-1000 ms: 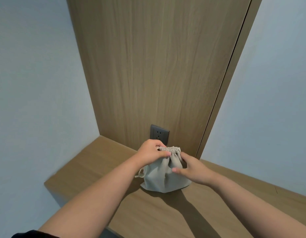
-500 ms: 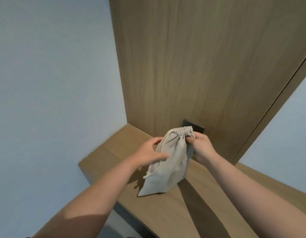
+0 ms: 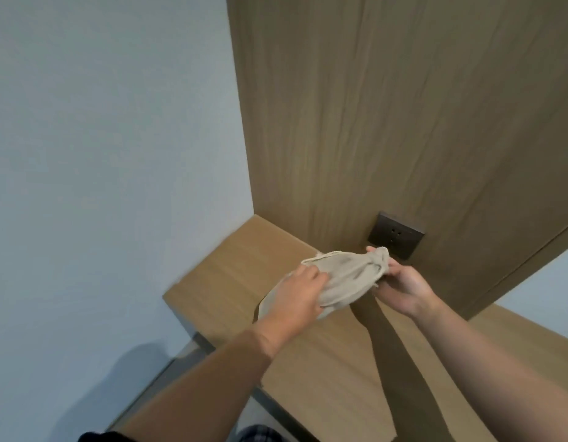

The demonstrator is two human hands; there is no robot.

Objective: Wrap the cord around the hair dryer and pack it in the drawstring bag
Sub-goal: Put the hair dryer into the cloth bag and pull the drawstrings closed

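We hold the bag (image 3: 349, 277) between both hands, over the counter (image 3: 231, 269) below them. We cannot tell whether its lower end touches the surface. The right hand (image 3: 400, 282) pinches the gathered neck. The left hand (image 3: 300, 293) grips the lower body, fingers curled over the cloth.

The neck is drawn shut and the cloth bulges, so we judge the hair dryer to be inside, though neither it nor its cord is visible. We judge the step in hand to be the last: closing and setting down. The next move calls for lowering the bag onto the counter beneath the hands and releasing both grips without loosening the neck.

Count:
- one bag
- one drawstring (image 3: 320, 256) loop beside the left hand
- one socket (image 3: 395, 234) just beyond the right hand
- one counter
- two hands
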